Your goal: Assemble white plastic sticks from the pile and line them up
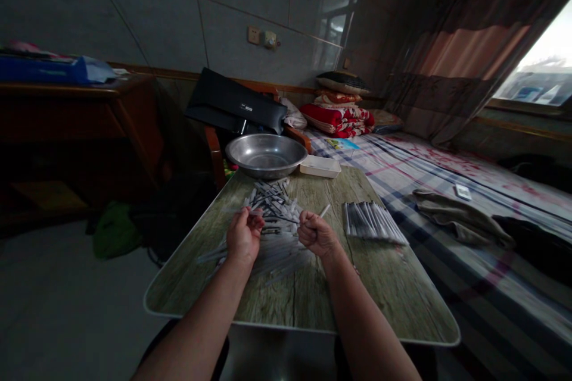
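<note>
My left hand (245, 233) is closed around a thin, clear plastic tube (255, 212) over the left side of the table. To its right, my right hand (316, 233) is a fist with a slim white pen-like piece (325, 210) sticking out on its far side. Beyond and between the hands lies a loose pile of short white-and-dark pen-like parts (273, 197). Longer translucent tubes (279, 255) are spread nearer to me, partly hidden by my hands. Right of my right hand, a neat row of dark-tipped pen-like sticks (373, 223) lies side by side.
A metal basin (267, 155) and a white plastic tray (320, 166) stand at the far edge of the wood-patterned table (313, 309). A bed with a checked sheet (402, 161) adjoins on the right. Behind the basin, a black case (235, 101) rests on a chair.
</note>
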`<state>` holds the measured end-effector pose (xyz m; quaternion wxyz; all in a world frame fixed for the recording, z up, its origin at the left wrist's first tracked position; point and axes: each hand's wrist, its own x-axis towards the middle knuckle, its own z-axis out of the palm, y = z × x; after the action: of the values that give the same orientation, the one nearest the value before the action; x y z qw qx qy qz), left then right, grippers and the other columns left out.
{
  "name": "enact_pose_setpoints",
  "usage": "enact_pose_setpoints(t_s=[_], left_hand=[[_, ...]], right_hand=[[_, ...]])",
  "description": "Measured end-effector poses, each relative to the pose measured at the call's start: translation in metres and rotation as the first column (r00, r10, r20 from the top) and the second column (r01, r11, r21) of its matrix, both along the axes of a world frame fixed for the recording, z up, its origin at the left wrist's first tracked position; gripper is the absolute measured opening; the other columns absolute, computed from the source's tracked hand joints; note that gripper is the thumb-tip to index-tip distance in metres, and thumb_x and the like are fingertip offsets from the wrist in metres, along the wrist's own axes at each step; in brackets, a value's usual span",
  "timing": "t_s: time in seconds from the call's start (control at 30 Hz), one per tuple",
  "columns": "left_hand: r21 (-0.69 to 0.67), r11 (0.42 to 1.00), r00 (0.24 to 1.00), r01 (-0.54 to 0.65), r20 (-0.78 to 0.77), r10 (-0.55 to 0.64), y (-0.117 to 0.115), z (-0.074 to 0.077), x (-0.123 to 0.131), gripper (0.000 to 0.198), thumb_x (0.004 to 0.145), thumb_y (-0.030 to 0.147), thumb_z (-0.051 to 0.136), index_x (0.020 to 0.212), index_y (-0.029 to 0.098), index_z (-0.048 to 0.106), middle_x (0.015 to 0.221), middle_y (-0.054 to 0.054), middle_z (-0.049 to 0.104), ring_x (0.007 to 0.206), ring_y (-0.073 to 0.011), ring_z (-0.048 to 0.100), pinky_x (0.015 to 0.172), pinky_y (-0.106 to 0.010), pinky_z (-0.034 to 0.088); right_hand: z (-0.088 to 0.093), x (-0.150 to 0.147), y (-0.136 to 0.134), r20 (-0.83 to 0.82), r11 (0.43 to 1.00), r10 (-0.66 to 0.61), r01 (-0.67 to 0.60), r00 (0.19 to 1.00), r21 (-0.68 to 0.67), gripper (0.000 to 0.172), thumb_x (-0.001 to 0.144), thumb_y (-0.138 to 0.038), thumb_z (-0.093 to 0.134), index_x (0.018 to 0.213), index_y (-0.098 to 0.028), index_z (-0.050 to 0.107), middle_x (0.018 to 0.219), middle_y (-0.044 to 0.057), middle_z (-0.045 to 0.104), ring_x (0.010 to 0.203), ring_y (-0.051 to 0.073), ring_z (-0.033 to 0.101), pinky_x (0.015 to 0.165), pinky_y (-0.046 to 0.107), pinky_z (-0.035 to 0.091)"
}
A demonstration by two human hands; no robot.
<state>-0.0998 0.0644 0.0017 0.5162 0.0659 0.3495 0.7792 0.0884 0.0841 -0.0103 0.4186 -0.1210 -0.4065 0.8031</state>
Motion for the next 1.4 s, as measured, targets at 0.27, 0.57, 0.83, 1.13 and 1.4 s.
enact_pose_setpoints(t_s=[0.27,0.57,0.83,1.13,1.4], left_hand=[[0.015,1.0,0.999,0.001,-0.037,-0.001,0.0,-0.001,0.0,0.019,0.071,0.028,0.07,0.078,0.016,0.058,0.061,-0.001,0.067,0.047,-0.009,0.057,0.049,-0.02,0.044],[-0.004,0.999,0.993,0.037,-0.113,-0.037,-0.004,0.003,0.002,0.021,0.068,0.03,0.071,0.078,0.016,0.059,0.062,-0.001,0.067,0.047,-0.0088,0.056,0.046,-0.019,0.044],[-0.002,0.997,0.968,0.071,-0.241,-0.069,-0.006,0.004,0.003,0.031,0.062,0.036,0.076,0.079,0.016,0.06,0.066,-0.002,0.069,0.05,-0.0094,0.058,0.044,-0.018,0.044],[0.005,0.984,0.962,0.178,-0.211,-0.173,-0.006,0.006,0.001,0.03,0.06,0.03,0.08,0.077,0.015,0.06,0.07,-0.004,0.071,0.052,-0.0109,0.062,0.045,-0.018,0.047],[-0.055,0.882,0.865,0.469,-0.175,-0.471,-0.02,0.004,0.023,0.023,0.065,0.019,0.079,0.079,0.016,0.061,0.068,-0.002,0.07,0.058,-0.0165,0.069,0.047,-0.021,0.052]], right_hand=[[-0.007,0.001,0.004,0.033,1.0,0.017,-0.017,0.999,0.008,0.012,0.071,-0.024,0.062,0.075,-0.02,0.052,0.039,-0.013,0.026,0.036,0.005,0.013,0.036,0.015,0.014],[-0.001,0.0,0.001,0.002,1.0,0.027,-0.027,1.0,-0.013,0.013,0.071,-0.024,0.064,0.076,-0.02,0.053,0.039,-0.013,0.025,0.036,0.005,0.01,0.035,0.014,0.014],[0.004,0.002,-0.001,-0.093,0.998,-0.059,0.057,0.994,-0.027,0.019,0.073,-0.027,0.068,0.082,-0.021,0.052,0.041,-0.013,0.027,0.037,0.005,0.01,0.034,0.013,0.013],[0.009,-0.002,-0.003,0.06,0.994,-0.109,0.109,0.992,-0.004,0.025,0.073,-0.03,0.071,0.08,-0.021,0.048,0.043,-0.012,0.035,0.036,0.005,0.02,0.035,0.014,0.015],[0.007,-0.025,-0.013,0.175,0.988,-0.157,0.155,0.972,0.022,0.038,0.068,-0.043,0.075,0.083,-0.022,0.047,0.043,-0.012,0.045,0.031,0.003,0.026,0.034,0.016,0.017]])
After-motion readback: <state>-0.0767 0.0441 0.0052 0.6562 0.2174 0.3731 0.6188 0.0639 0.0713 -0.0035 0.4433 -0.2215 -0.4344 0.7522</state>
